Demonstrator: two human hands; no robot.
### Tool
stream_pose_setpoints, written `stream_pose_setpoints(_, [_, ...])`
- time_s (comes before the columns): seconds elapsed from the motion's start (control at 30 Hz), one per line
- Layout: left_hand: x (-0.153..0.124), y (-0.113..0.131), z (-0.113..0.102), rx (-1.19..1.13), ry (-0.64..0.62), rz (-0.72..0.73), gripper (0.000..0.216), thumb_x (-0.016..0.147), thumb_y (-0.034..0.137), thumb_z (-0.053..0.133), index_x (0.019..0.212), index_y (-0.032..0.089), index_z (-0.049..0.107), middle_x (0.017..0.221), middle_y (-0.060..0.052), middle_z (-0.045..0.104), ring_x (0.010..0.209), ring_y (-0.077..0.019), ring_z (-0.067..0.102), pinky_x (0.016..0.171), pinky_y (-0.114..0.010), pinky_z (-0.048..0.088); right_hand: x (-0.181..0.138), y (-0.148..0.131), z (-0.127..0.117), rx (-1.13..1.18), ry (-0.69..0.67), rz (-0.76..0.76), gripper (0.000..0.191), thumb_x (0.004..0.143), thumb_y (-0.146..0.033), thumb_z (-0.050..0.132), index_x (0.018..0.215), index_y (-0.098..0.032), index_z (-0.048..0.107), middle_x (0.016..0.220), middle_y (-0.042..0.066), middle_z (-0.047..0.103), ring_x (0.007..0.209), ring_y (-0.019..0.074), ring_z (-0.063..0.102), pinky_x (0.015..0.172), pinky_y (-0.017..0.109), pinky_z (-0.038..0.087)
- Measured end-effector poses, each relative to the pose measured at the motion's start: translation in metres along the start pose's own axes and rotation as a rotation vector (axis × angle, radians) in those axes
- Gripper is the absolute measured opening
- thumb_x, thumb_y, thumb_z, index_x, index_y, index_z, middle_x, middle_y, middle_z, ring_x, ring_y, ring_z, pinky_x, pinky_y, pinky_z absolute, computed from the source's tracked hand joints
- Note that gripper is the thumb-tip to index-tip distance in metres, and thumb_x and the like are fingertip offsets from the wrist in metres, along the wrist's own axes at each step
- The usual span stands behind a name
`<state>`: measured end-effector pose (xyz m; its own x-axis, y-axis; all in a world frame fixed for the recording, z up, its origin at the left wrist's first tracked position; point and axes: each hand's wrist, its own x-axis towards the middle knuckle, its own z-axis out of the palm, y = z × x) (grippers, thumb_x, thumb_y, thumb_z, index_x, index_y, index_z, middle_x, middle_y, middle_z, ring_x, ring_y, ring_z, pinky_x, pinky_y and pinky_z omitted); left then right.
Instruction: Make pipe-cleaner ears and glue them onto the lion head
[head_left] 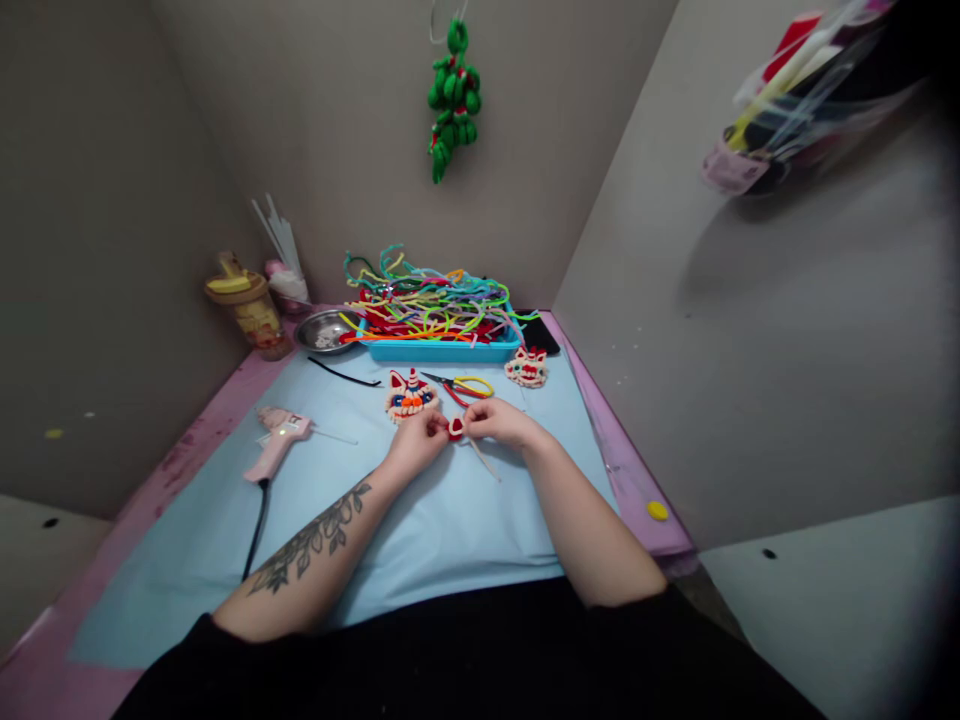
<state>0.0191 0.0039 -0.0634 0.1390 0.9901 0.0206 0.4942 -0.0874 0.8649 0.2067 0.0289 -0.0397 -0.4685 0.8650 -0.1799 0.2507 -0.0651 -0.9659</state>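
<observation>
A small red piece edged in white pipe cleaner (456, 429) is held between my two hands above the blue sheet (465, 540). My left hand (418, 440) pinches its left side. From the right, my right hand (499, 420) pinches its other edge, and a thin pale strand (486, 462) trails below toward me. Just behind my left hand lies a lion-like face of pipe cleaners (411, 398) in cream, blue, orange and red. Pliers with red and yellow handles (466, 388) rest behind the small piece. A second, smaller face (527, 368) lies farther right.
A blue tray (450, 352) heaped with colourful pipe cleaners stands at the back. Left of it are a metal bowl (324, 332) and a drink cup (251, 312). A pink glue gun (279, 447) lies left, its cord running toward me. Walls enclose both sides.
</observation>
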Motion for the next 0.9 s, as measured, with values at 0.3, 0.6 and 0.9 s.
stream_pose_setpoints(0.3, [-0.001, 0.01, -0.003, -0.579, 0.068, -0.137, 0.033, 0.061, 0.026, 0.073, 0.09, 0.011, 0.066, 0.068, -0.002, 0.069, 0.058, -0.0127, 0.061, 0.059, -0.024, 0.047, 0.003, 0.0, 0.012, 0.111, 0.121, -0.077, 0.023, 0.06, -0.031, 0.072, 0.057, -0.016, 0.056, 0.051, -0.004, 0.051, 0.05, 0.0081, 0.041, 0.053, 0.024, 0.031])
stream_pose_setpoints(0.6, [-0.004, 0.015, -0.008, -0.642, 0.015, -0.152, 0.039, 0.063, 0.034, 0.076, 0.095, 0.013, 0.073, 0.079, -0.006, 0.074, 0.07, -0.0178, 0.067, 0.067, -0.028, 0.052, 0.001, -0.007, 0.014, 0.112, 0.186, -0.074, 0.018, 0.057, -0.026, 0.068, 0.054, -0.017, 0.053, 0.048, -0.004, 0.051, 0.048, 0.0084, 0.041, 0.051, 0.024, 0.03])
stream_pose_setpoints(0.9, [-0.002, 0.014, -0.013, -0.634, -0.024, -0.156, 0.042, 0.063, 0.036, 0.076, 0.097, 0.012, 0.074, 0.078, -0.007, 0.075, 0.076, -0.021, 0.069, 0.074, -0.032, 0.053, 0.002, -0.006, 0.013, 0.077, 0.2, -0.041, 0.019, 0.058, -0.028, 0.069, 0.056, -0.017, 0.054, 0.046, -0.005, 0.049, 0.045, 0.0074, 0.038, 0.047, 0.023, 0.026])
